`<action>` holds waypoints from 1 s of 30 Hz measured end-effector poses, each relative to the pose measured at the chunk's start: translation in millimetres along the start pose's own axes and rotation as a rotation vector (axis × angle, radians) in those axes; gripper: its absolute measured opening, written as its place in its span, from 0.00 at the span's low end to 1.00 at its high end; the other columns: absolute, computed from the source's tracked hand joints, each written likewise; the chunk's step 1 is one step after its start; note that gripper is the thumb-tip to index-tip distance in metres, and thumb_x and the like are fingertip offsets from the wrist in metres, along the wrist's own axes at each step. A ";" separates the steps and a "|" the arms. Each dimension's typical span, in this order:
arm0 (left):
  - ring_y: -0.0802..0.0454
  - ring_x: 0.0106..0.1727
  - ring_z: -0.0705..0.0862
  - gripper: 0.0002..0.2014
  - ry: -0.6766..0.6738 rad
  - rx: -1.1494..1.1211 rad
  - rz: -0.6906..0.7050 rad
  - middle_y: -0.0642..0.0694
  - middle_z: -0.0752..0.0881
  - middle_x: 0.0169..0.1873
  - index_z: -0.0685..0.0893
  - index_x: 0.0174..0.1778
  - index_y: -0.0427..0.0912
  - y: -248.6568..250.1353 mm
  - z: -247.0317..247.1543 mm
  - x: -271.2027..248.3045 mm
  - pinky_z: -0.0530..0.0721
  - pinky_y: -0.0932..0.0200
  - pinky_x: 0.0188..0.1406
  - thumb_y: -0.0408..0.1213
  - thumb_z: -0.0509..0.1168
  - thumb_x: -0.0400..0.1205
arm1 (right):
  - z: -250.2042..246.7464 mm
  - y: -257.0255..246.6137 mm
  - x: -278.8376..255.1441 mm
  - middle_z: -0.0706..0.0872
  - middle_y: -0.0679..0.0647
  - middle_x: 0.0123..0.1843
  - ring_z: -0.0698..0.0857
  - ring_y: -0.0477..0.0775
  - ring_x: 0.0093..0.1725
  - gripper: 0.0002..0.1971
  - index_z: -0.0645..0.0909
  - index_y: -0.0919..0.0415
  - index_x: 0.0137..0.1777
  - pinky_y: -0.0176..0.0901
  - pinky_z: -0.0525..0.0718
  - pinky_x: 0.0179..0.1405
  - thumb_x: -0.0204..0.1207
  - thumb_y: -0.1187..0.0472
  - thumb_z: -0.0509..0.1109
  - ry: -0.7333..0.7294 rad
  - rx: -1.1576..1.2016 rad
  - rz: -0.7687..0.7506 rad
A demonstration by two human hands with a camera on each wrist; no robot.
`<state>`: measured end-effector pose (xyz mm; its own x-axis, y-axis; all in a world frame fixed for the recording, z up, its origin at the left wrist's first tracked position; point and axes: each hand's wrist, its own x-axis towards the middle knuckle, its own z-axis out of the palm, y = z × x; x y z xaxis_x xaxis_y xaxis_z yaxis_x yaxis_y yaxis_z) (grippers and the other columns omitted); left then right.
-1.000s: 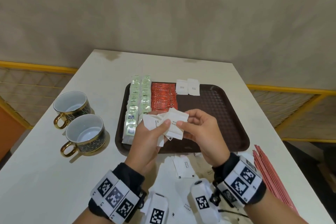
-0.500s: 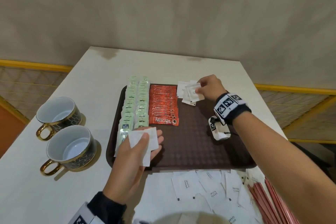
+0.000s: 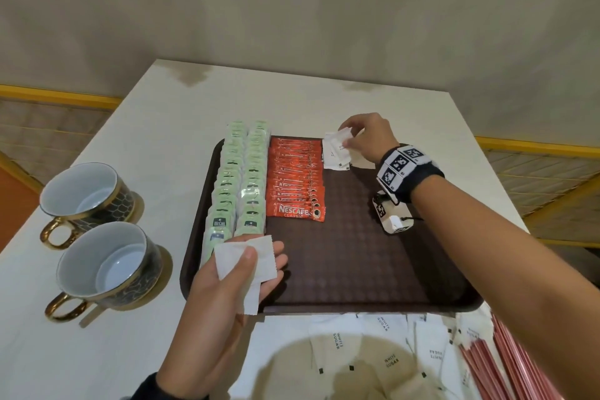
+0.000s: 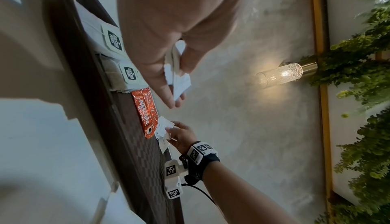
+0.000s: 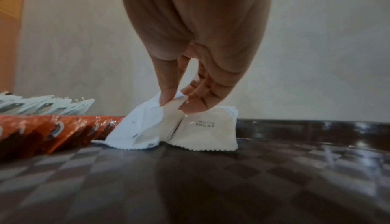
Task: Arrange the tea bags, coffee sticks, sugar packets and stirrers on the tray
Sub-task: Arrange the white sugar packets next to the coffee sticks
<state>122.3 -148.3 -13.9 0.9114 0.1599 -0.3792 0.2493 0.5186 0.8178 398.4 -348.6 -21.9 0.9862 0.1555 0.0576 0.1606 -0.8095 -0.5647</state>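
Note:
A dark brown tray [image 3: 373, 269] holds two rows of green tea bags [image 3: 242, 185] at its left and a row of red coffee sticks [image 3: 297, 178] beside them. At the tray's far edge my right hand [image 3: 349, 140] pinches a white sugar packet [image 3: 337, 148] against other packets lying there; the right wrist view shows thumb and fingers on the sugar packet [image 5: 147, 124]. My left hand [image 3: 250, 263] hovers over the tray's near left corner, thumb pressing a small stack of sugar packets [image 3: 246, 266] onto the fingers. Red stirrers [image 3: 516, 370] lie on the table at the near right.
Two dark gold-trimmed cups [image 3: 107, 269] [image 3: 84, 198] stand left of the tray. Loose white sugar packets [image 3: 383, 351] are scattered on the white table [image 3: 146, 140] in front of the tray. A wall stands behind the table's far edge.
My hands came apart: the right hand carried a sugar packet to the tray's far edge and lowered it onto the packets there. The left hand stayed low with its stack.

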 end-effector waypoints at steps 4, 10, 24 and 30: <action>0.44 0.52 0.91 0.10 0.010 -0.016 -0.011 0.40 0.92 0.50 0.83 0.58 0.40 0.6 1.5 -0.9 0.89 0.54 0.50 0.31 0.59 0.85 | -17.2 5.9 -0.9 0.81 0.54 0.36 0.83 0.57 0.41 0.08 0.84 0.64 0.43 0.47 0.89 0.41 0.70 0.76 0.75 0.019 0.376 0.142; 0.45 0.52 0.91 0.10 -0.005 -0.023 -0.015 0.41 0.92 0.51 0.84 0.58 0.40 5.6 2.9 -0.9 0.89 0.56 0.49 0.32 0.59 0.85 | -35.7 25.0 -11.0 0.78 0.54 0.31 0.76 0.49 0.30 0.14 0.78 0.59 0.31 0.35 0.77 0.25 0.68 0.71 0.79 -0.048 0.373 0.338; 0.44 0.51 0.92 0.10 0.010 -0.041 -0.041 0.40 0.92 0.50 0.84 0.57 0.41 8.9 0.2 -4.1 0.90 0.58 0.44 0.32 0.60 0.85 | -24.4 25.3 -9.9 0.88 0.62 0.41 0.90 0.57 0.35 0.14 0.78 0.62 0.32 0.43 0.90 0.34 0.66 0.74 0.80 -0.023 0.165 0.462; 0.44 0.51 0.92 0.10 0.013 -0.042 -0.047 0.40 0.92 0.51 0.84 0.57 0.41 6.7 -0.7 -3.2 0.91 0.59 0.43 0.32 0.60 0.85 | -24.7 20.6 -8.6 0.84 0.60 0.41 0.83 0.57 0.41 0.17 0.74 0.62 0.34 0.51 0.86 0.39 0.65 0.63 0.84 0.011 -0.002 0.447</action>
<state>120.9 -144.8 -7.5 0.8946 0.1452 -0.4227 0.2777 0.5603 0.7804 394.2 -380.6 -13.7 0.9592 -0.2154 -0.1831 -0.2810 -0.7973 -0.5341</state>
